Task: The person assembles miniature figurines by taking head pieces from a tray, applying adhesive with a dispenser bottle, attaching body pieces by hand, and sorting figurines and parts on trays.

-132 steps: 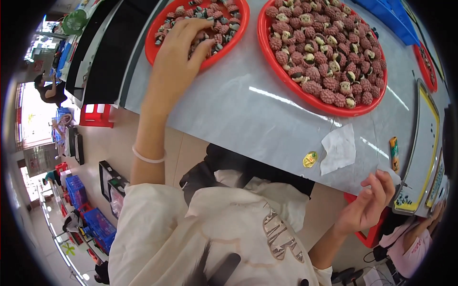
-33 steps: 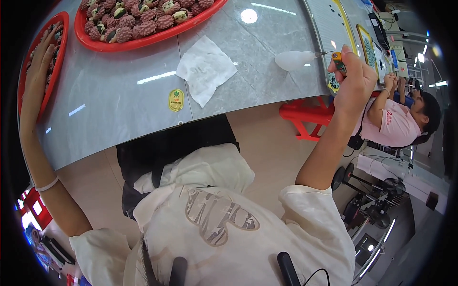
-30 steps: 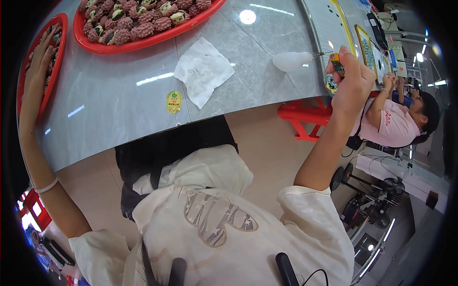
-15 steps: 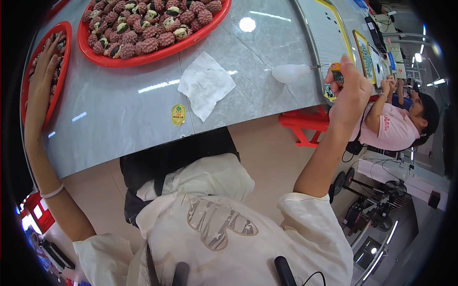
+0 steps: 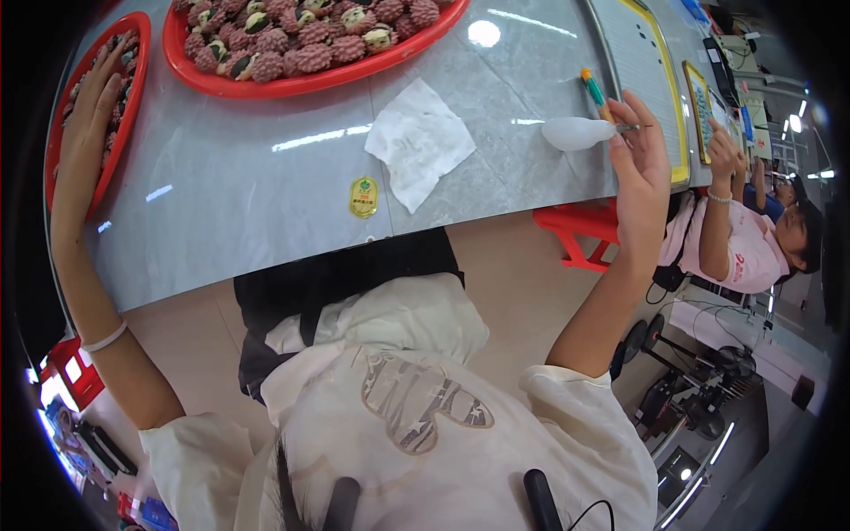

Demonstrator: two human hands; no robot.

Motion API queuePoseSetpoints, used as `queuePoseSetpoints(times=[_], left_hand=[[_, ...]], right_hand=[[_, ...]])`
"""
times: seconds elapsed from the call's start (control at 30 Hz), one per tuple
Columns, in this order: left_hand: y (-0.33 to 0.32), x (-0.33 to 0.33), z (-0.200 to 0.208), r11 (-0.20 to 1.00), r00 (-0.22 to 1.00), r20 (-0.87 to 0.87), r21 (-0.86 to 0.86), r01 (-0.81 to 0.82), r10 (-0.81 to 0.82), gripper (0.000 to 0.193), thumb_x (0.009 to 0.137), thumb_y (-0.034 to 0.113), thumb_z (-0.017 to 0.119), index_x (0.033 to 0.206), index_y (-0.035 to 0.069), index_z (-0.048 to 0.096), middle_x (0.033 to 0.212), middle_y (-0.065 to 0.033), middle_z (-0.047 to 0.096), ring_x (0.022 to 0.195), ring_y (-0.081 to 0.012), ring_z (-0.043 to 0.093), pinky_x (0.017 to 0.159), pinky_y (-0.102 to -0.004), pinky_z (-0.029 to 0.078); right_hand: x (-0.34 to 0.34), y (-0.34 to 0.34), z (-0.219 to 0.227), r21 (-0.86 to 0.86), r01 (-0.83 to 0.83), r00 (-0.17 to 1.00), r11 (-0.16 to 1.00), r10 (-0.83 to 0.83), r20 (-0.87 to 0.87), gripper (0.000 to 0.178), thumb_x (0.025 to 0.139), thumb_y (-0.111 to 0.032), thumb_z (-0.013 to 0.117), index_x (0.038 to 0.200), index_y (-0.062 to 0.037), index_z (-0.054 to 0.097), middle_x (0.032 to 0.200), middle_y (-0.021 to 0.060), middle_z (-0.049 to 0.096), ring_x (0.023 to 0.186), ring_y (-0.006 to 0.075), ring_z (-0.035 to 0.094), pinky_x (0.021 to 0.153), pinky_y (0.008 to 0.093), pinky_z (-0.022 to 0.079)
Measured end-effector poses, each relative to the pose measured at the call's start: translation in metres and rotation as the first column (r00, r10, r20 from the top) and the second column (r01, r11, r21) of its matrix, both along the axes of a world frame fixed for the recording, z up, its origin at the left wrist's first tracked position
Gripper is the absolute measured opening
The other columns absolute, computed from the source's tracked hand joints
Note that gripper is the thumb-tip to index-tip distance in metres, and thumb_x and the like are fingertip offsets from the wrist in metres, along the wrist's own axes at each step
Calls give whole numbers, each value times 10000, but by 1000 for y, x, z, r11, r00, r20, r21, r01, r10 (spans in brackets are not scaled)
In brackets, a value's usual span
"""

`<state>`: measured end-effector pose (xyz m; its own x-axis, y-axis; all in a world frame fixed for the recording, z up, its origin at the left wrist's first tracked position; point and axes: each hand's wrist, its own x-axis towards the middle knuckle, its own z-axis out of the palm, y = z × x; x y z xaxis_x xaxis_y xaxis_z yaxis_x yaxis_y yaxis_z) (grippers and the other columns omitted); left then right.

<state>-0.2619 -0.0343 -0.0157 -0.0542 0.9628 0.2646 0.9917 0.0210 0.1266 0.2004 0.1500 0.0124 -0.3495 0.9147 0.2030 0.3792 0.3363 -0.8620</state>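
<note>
Squeeze bottle (image 5: 575,134): lying on the grey table (image 5: 496,186), its neck between the thumb and fingers of the right hand (image 5: 639,146), its white body to the left of that grip.
Right grip: fingers loosely curved, partly spread about the neck; I cannot tell whether they press on it.
Left grip: the left hand (image 5: 87,124) lies over the small red tray (image 5: 135,102), fingers straight, thumb apart.
Lighter (image 5: 593,87): a moment ago in the right hand, and lit shortly before that; now on the table just beyond those fingertips, no flame showing. The right hand seems freed for the bottle.
Paper towel (image 5: 419,142): left of the right grip, past the bottle, with a gold sticker (image 5: 363,196) farther left and nearer the body.
Big red tray (image 5: 266,90): between the hands, farther away, its far side cut off.
Hard to see: anything beneath the left fingertips; the needle (image 5: 639,126), thin against the right palm; whether the lighter's near end touches a finger.
</note>
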Motion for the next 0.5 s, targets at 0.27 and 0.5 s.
queuePoseSetpoints(times=[0.27,0.5], left_hand=[[-5,-17,-19,998,934,-350,19,-65,68,527,816,126,487,1288,250,289,1345,11,267,1247,-193,234,1018,-338,234],[6,26,25,953,955,73,-125,-277,287,399,879,253,384,1263,147,353,1318,-60,319,1223,-221,288,995,-320,254]], right_hand=[[-20,-22,-7,71,-113,991,991,107,75,331,775,-70,536,1083,33,469,1028,140,543,963,156,490,865,260,347],[-31,-21,-19,-174,-79,979,982,44,-197,381,805,-251,563,1044,38,497,811,90,592,788,121,529,755,231,383]])
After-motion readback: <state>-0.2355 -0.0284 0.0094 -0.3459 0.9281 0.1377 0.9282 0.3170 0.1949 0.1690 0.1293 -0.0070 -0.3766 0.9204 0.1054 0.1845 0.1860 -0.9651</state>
